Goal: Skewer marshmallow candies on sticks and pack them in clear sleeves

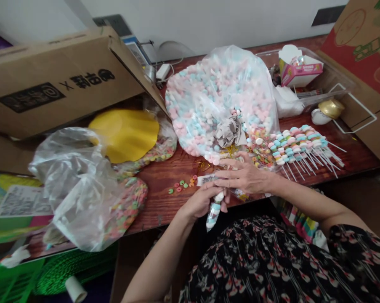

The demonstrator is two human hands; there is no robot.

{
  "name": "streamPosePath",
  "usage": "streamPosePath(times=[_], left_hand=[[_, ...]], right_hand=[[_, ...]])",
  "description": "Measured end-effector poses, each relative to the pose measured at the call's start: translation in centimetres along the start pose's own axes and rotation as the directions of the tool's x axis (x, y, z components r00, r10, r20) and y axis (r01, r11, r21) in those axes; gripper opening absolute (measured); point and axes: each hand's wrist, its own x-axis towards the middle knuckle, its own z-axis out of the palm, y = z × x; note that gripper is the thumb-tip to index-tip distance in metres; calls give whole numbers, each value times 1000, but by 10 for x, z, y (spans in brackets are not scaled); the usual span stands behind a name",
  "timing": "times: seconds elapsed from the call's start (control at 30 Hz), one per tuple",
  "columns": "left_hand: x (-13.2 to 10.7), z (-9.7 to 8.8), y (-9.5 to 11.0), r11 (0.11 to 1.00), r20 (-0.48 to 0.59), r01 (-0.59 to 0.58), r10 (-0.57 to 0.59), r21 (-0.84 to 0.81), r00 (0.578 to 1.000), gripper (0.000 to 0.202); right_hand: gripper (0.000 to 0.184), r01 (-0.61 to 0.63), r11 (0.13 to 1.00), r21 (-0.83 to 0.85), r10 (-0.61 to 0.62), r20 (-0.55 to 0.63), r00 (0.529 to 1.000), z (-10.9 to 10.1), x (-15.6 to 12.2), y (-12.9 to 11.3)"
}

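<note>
My left hand (200, 202) is shut around a narrow clear sleeve of pastel candies (213, 213), which points down past the table edge. Just above it, my right hand (245, 176) grips a white paper strip (206, 180), and its fingers partly hide the strip's end. Behind my hands lies a large clear bag of pink and blue candies (213, 103), with a grey crumpled paper bow (230, 131) at its neck. Several loose coloured candy rings (181, 186) lie left of my hands. To the right, many pastel candy skewers (298, 147) lie in a row.
A tilted cardboard box (60, 80) overhangs the wooden table (164, 202) at left, above a yellow paper disc (125, 134) and plastic bags of candy rings (82, 189). A clear tray holding a pink box (300, 69) stands at the back right. Another cardboard box (363, 63) leans at far right.
</note>
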Motion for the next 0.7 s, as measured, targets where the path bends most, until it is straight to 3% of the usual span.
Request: streamPosePath(times=[0.1,0.2,0.27,0.33,0.4,0.47,0.53,0.63,0.7], left_hand=[[0,3,-2,999,96,37,-37,5,995,30],[2,6,-5,990,46,1,-8,143,999,32],[6,6,-8,927,-74,-78,113,366,991,29],[11,4,-11,815,-169,-146,285,560,943,20],[13,0,-14,768,-226,-171,381,617,896,16],[13,-6,-17,835,-284,-127,319,535,904,18],[9,-12,-19,935,-294,-36,147,352,944,22],[-1,-16,-25,995,-108,79,-73,56,991,25],[-7,-16,-32,987,52,152,-150,-43,987,26]], right_hand=[[24,37,999,19,-38,46,998,0,0,1],[20,-39,998,46,33,133,991,7,2,-2],[14,-171,983,62,151,245,958,14,5,-3],[10,-327,942,71,278,375,884,21,8,-5],[10,-436,898,53,378,410,830,23,11,-7],[13,-417,909,24,392,296,871,22,11,-10],[21,-295,955,-18,295,129,947,19,7,-15],[29,-119,993,-15,119,37,992,17,-5,-25],[25,-43,998,40,41,54,998,19,-12,-29]])
